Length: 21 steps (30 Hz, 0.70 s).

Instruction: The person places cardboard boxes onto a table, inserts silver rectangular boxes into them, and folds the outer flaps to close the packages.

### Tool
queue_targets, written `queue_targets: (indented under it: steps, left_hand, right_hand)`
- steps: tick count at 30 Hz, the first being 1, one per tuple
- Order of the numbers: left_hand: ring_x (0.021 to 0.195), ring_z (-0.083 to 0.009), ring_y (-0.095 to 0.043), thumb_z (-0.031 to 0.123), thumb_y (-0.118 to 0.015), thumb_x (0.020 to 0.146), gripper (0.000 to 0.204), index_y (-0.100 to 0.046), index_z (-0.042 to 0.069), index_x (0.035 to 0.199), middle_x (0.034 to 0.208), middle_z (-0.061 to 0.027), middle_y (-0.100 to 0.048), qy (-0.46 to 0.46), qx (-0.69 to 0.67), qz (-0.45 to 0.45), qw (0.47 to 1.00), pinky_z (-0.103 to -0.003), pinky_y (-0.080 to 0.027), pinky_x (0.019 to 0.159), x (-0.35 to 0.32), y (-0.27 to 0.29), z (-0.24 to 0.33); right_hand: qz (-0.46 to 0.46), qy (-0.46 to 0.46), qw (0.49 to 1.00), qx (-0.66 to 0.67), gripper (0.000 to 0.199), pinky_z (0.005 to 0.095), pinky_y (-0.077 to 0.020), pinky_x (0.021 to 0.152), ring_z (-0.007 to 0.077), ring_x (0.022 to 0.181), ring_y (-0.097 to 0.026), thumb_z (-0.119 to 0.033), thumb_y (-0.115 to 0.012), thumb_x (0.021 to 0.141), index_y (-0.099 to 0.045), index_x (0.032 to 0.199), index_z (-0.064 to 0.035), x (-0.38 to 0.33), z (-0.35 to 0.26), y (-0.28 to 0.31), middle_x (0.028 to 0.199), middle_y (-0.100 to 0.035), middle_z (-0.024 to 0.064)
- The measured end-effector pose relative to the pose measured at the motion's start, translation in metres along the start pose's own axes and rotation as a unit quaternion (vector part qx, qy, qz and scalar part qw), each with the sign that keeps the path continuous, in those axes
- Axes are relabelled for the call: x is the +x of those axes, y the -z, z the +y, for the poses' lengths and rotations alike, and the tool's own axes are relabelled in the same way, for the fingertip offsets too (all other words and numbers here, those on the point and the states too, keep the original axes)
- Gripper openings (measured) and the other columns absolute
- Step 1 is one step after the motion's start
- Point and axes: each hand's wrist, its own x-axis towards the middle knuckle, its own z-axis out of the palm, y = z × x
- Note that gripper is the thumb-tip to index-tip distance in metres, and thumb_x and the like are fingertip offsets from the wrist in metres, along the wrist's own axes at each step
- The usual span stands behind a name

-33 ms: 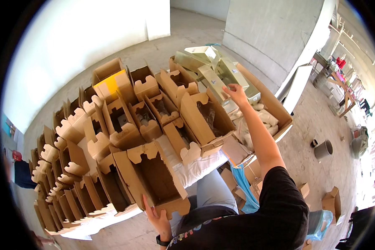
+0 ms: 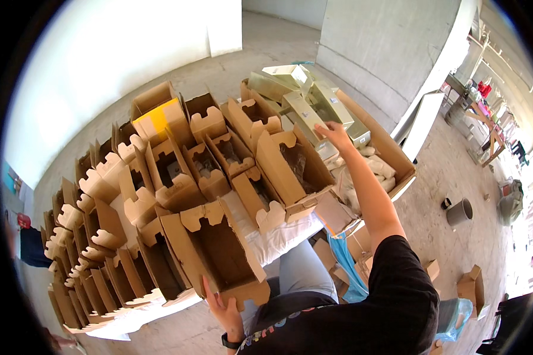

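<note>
My left hand (image 2: 221, 306) grips the near edge of an open brown cardboard box (image 2: 210, 251) that rests in front of me. My right arm stretches far out, and my right hand (image 2: 336, 135) closes on a long pale green box (image 2: 305, 113). That box lies among several similar green boxes (image 2: 290, 76) stacked at the back of a large open carton (image 2: 397, 158). White wrapped items (image 2: 376, 168) lie in the carton just right of my forearm. Rows of open empty cardboard boxes (image 2: 177, 171) fill the surface between my hands.
More flattened and nested cardboard boxes (image 2: 83, 278) run down the left. One box has a yellow panel (image 2: 156, 118). On the concrete floor to the right stand a grey pot (image 2: 459, 212), a blue plastic bag (image 2: 346, 266) and small cardboard boxes (image 2: 472, 285). Another person (image 2: 28, 244) is at the far left.
</note>
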Motion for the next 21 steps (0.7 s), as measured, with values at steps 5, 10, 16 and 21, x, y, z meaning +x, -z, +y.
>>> queue_targets:
  steps: [5, 10, 16, 21]
  left_hand:
    - [0.14, -0.0254, -0.028, -0.011, -0.044, 0.067, 0.083, -0.031, 0.003, 0.147, 0.151, -0.0115, -0.031, 0.004, -0.025, -0.002, 1.0, -0.04, -0.019, 0.114, 0.0, 0.002, -0.008]
    - [0.14, -0.0249, -0.029, -0.012, -0.044, 0.067, 0.083, -0.031, 0.004, 0.147, 0.151, -0.0114, -0.03, 0.009, 0.008, 0.003, 1.0, -0.039, -0.02, 0.114, 0.001, 0.001, -0.003]
    - [0.14, -0.0255, -0.027, -0.011, -0.044, 0.068, 0.083, -0.03, 0.005, 0.148, 0.151, -0.011, -0.03, -0.003, -0.035, -0.027, 0.999, -0.041, -0.019, 0.114, 0.007, 0.002, -0.013]
    - [0.142, -0.0252, -0.023, -0.012, -0.045, 0.07, 0.084, -0.027, 0.005, 0.149, 0.152, -0.0098, -0.028, 0.015, -0.012, -0.012, 1.0, -0.041, -0.017, 0.115, -0.001, 0.009, -0.008]
  right_hand:
    - [-0.08, -0.01, 0.995, 0.055, 0.061, 0.0304, -0.0464, 0.074, 0.0153, 0.089, -0.057, -0.039, -0.076, 0.075, -0.051, 0.118, -0.0039, -0.013, -0.008, -0.01, 0.101, -0.063, 0.0072]
    - [-0.137, -0.012, 0.99, 0.04, 0.064, 0.0297, -0.0461, 0.071, 0.0153, 0.09, -0.056, -0.032, -0.073, 0.077, -0.044, 0.13, -0.0111, -0.015, -0.016, -0.006, 0.108, -0.06, 0.0065]
    - [-0.022, 0.042, 0.998, 0.041, 0.053, 0.0293, -0.0458, 0.067, 0.014, 0.083, -0.055, -0.028, -0.07, 0.078, -0.056, 0.125, -0.0081, -0.017, -0.009, 0.018, 0.095, -0.061, 0.0078]
    - [0.133, 0.016, 0.939, 0.316, 0.049, 0.0356, -0.0418, 0.084, 0.0184, 0.097, -0.052, -0.034, -0.066, 0.088, -0.051, 0.128, -0.01, -0.086, -0.096, 0.035, 0.109, -0.056, 0.005]
